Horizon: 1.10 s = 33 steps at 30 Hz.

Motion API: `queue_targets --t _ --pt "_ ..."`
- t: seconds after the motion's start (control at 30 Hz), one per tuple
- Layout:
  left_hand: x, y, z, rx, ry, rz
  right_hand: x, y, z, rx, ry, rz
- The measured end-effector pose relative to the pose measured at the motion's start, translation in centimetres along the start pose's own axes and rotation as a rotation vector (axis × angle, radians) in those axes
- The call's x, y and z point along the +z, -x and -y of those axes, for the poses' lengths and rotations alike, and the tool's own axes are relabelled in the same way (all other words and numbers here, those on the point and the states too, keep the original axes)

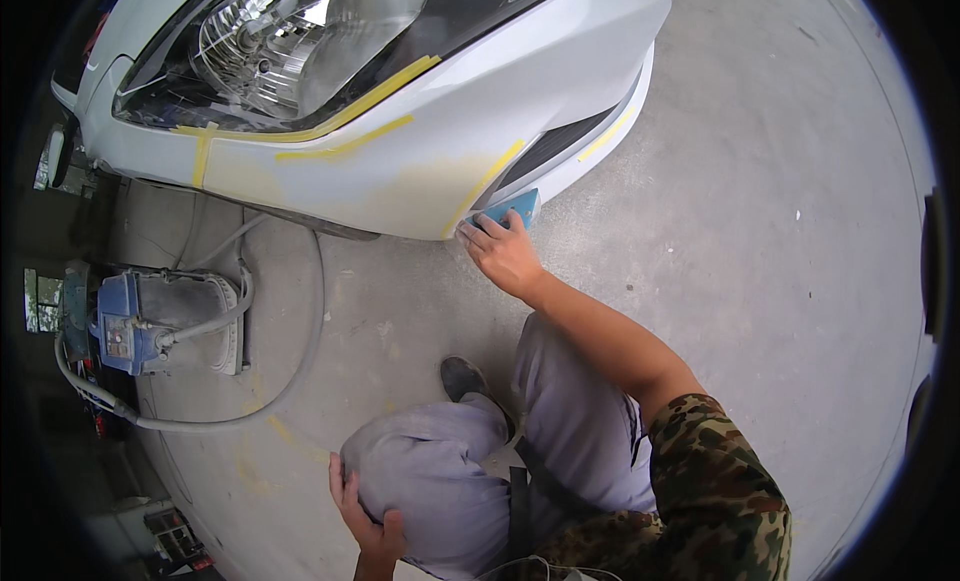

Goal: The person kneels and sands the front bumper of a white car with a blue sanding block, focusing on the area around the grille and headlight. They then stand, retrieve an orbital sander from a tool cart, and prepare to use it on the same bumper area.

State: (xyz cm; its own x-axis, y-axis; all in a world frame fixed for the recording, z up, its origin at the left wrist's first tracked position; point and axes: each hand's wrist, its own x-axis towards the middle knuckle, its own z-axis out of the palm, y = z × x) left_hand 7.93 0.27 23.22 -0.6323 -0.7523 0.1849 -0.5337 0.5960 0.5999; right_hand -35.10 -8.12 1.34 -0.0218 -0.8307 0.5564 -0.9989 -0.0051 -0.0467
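My right hand (505, 257) grips a blue sanding block (522, 207), its fingers curled over the block. The block lies against the lower corner of a white car bumper (540, 71), below the dark grille opening (570, 141). Pale beige filler (425, 193) with dull, blended edges covers the bumper beside it. Strips of yellow masking tape (355, 109) run under the headlight (290, 56) and along the grille opening. On my bent left knee (425, 471) rests my left hand (365, 521), empty, with its fingers apart.
A blue and grey dust extractor (125, 321) stands on the concrete floor (760, 231) to the left. Its grey hose (318, 311) loops across the floor between the machine and the car. At the lower left is a dark rack (175, 536) with small items.
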Motion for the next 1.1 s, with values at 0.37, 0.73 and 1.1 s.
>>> queue_targets --t 0.37,0.73,1.1 --pt "1.0 -1.7 4.0 -0.007 0.092 0.106 -0.6 0.8 -1.8 0.030 -0.007 -0.042" --pt "6.6 -12.4 7.9 0.369 0.270 0.436 -1.2 1.5 -4.1 -0.068 0.107 0.046" --pt "13.7 -18.6 9.7 0.559 0.592 0.765 0.9 2.3 -1.9 0.014 0.055 -0.030"
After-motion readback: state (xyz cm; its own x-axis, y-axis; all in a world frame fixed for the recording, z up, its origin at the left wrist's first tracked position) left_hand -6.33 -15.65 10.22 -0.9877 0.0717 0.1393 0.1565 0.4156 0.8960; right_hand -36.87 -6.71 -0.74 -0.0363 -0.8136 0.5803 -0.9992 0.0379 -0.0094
